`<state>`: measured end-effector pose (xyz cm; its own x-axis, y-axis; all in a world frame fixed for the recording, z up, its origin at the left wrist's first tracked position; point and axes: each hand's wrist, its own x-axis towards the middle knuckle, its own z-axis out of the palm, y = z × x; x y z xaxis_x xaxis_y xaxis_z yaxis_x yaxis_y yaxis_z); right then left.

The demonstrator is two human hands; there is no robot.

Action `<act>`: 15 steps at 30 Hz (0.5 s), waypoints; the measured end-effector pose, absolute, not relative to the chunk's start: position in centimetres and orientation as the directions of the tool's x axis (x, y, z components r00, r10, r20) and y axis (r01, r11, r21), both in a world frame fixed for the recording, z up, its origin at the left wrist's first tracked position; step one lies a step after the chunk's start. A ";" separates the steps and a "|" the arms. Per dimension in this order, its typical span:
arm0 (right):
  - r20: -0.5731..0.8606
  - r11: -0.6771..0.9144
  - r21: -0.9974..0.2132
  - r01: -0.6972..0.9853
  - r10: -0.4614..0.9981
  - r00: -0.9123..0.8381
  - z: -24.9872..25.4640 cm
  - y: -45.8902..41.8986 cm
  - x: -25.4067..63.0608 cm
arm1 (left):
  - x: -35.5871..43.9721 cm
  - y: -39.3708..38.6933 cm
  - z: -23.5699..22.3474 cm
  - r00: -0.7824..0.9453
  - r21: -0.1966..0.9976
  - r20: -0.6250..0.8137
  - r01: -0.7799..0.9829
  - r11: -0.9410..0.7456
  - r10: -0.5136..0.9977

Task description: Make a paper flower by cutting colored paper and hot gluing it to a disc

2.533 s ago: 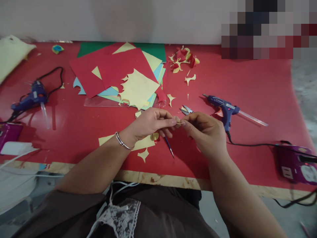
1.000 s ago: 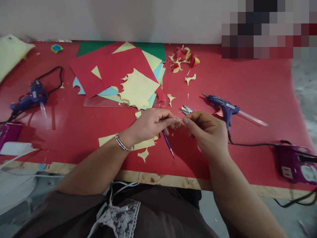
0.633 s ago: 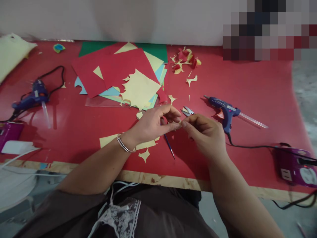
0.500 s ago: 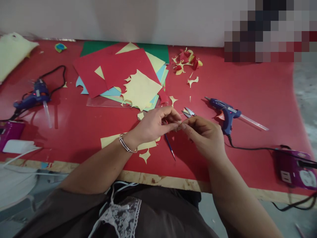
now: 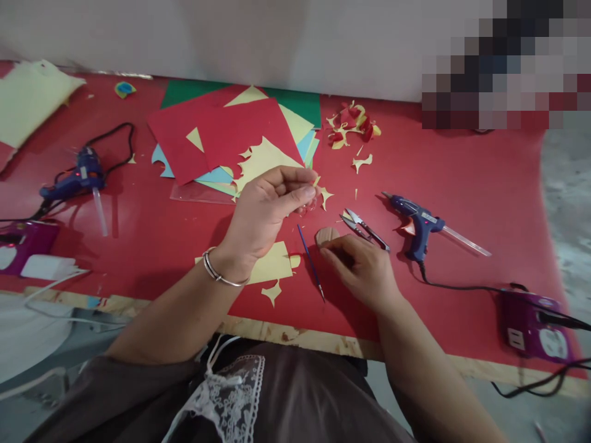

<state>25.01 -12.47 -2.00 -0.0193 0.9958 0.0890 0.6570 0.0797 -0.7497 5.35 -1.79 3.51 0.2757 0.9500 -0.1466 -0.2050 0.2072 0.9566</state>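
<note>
My left hand (image 5: pixel 277 206) is raised over the paper pile, thumb and fingers pinching a small strip of yellow paper (image 5: pixel 316 181). My right hand (image 5: pixel 362 267) is lower on the right, its fingers closed at the near edge of a round, flat wooden disc (image 5: pixel 327 235). How firmly they grip it is partly hidden. Between the hands lies a thin blue paintbrush (image 5: pixel 311 261). Thread snips (image 5: pixel 364 229) rest just beyond my right hand. A yellow paper rectangle (image 5: pixel 272 263) lies beneath my left wrist.
A blue glue gun (image 5: pixel 420 224) lies on the right, its cord running to a purple power strip (image 5: pixel 530 326). Another glue gun (image 5: pixel 80 175) is on the left. Coloured paper sheets (image 5: pixel 240 126) are stacked at the back, beside red and yellow scraps (image 5: pixel 351 126).
My hands, together before, have separated. The left moved up and left with the yellow paper strip; the right came down to the wooden disc, which now shows. The view shifted slightly.
</note>
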 end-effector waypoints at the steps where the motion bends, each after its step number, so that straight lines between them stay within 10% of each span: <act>1: 0.074 0.092 -0.741 0.665 0.996 -0.055 -2.1 -12.5 24.9 | 5.6 -2.1 3.7 0.267 0.949 -0.157 -0.227 0.220 0.951; 15: 0.194 0.060 -0.551 0.833 0.979 0.058 -2.9 -12.4 27.0 | 5.0 -2.9 -0.5 0.308 0.824 -0.328 -0.369 0.430 0.893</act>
<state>26.98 -12.36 -2.89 0.0584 0.9792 0.1941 0.8326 0.0595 -0.5506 5.01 -2.86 -0.46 0.3081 0.8929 -0.3284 -0.3691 0.4303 0.8238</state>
